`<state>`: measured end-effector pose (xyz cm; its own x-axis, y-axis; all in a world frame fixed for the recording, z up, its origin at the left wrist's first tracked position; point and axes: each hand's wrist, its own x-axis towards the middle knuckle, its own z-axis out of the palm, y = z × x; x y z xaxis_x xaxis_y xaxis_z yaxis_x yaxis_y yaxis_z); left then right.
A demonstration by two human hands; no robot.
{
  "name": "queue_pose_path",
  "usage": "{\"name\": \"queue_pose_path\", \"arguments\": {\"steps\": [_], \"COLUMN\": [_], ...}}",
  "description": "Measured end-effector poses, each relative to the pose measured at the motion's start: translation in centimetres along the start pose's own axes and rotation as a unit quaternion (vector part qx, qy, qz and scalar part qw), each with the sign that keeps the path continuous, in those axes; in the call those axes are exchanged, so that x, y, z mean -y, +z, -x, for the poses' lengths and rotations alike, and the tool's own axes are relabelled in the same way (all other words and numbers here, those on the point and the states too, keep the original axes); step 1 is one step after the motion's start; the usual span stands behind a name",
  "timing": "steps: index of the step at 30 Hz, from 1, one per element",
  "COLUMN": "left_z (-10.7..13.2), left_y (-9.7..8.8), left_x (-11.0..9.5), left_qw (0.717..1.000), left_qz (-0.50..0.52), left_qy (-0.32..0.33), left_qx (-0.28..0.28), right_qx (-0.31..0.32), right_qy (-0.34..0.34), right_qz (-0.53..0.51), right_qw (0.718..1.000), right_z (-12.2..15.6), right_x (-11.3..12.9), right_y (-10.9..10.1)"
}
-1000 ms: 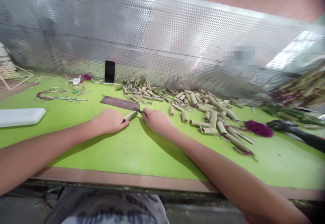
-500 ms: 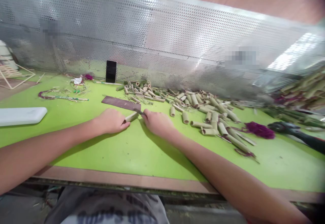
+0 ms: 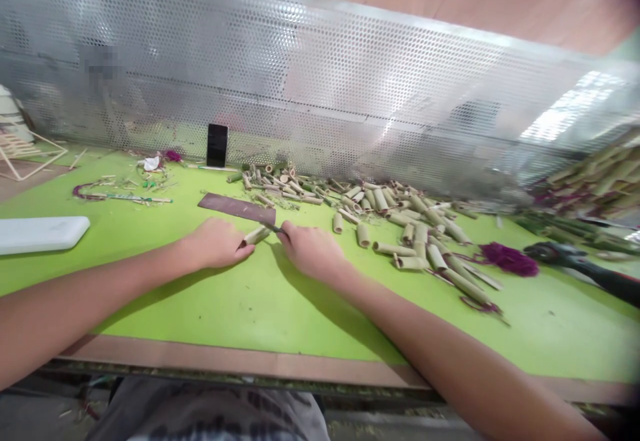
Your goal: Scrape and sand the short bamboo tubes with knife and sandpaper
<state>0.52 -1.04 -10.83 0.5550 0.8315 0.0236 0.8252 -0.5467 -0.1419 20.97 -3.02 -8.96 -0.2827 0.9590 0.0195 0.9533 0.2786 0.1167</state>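
My left hand (image 3: 220, 243) is closed around a short bamboo tube (image 3: 256, 235), held a little above the green tabletop (image 3: 240, 307). In my right hand (image 3: 311, 249) is a small knife (image 3: 273, 227), its handle mostly covered by my fingers. The thin dark blade points left and meets the right end of the tube. Just behind my hands lies a flat brown strip (image 3: 237, 208), which looks like sandpaper. To the right of my right hand, cut bamboo pieces (image 3: 380, 199) lie in a loose pile.
A phone (image 3: 217, 146) leans on the perforated metal screen (image 3: 340, 87) at the back. Purple twine (image 3: 510, 258) and a black-handled tool (image 3: 590, 267) lie at right. A white block (image 3: 43, 234) sits at left, with a stick frame (image 3: 30, 154) behind it.
The knife blade has shifted slightly at the end of the bamboo tube, and its angle looks flatter. Both hands keep their grip. The whole view has tilted slightly.
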Motion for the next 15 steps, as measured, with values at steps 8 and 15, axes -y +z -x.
{"name": "queue_pose_path", "arguments": {"steps": [8,15], "left_z": [-0.03,0.00], "left_y": [-0.02,0.13], "left_x": [0.05,0.08], "left_qw": [1.000,1.000], "left_qz": [0.001,0.000], "left_qy": [-0.007,-0.007], "left_qx": [0.006,-0.002], "right_qx": [-0.006,-0.012], "right_qy": [0.000,-0.022], "right_qz": [0.015,0.008], "right_qw": [1.000,1.000], "right_z": [0.19,0.20], "right_x": [0.77,0.79], "right_y": [-0.06,-0.04]}}
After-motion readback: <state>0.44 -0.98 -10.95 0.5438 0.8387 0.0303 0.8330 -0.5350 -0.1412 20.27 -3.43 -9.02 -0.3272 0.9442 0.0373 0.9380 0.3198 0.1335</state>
